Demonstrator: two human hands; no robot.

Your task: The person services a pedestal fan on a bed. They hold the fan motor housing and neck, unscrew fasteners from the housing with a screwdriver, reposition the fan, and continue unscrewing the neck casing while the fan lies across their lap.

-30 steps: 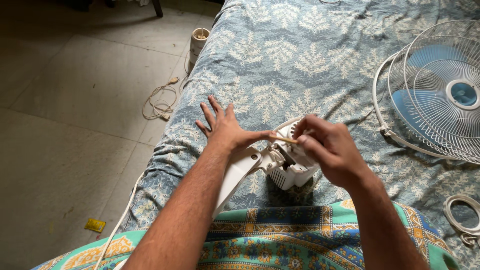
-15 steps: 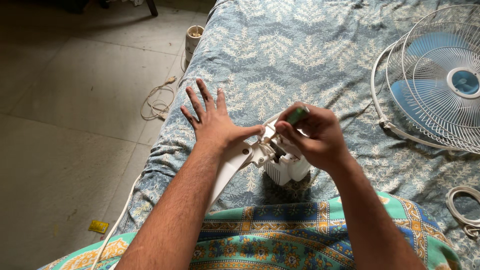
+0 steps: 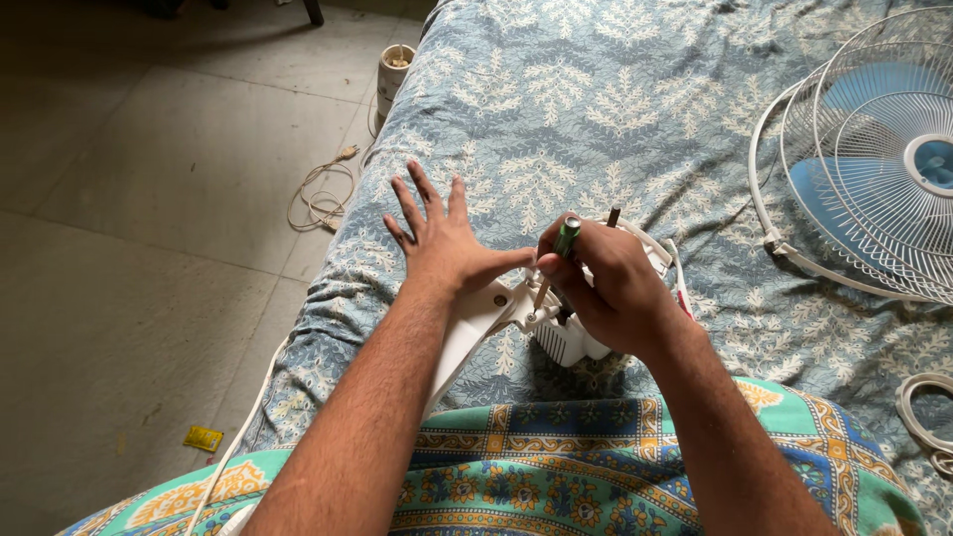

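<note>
The bedsheet [image 3: 615,109] was soft, matt cloth, blue-grey with a pale leaf print, lightly creased. The fan body [image 3: 571,337] looked like smooth white plastic with a dull sheen, and its white stem [image 3: 467,333] the same, with a small brassy metal screw head set in it. The screwdriver [image 3: 564,243] had a glossy green plastic handle and a thin metal shaft. The fan guard [image 3: 874,149] was thin wire coated white, over translucent blue plastic blades. The patterned cloth [image 3: 556,467] nearest was woven cotton, matt. The floor [image 3: 149,199] was dull, scuffed stone tile.
</note>
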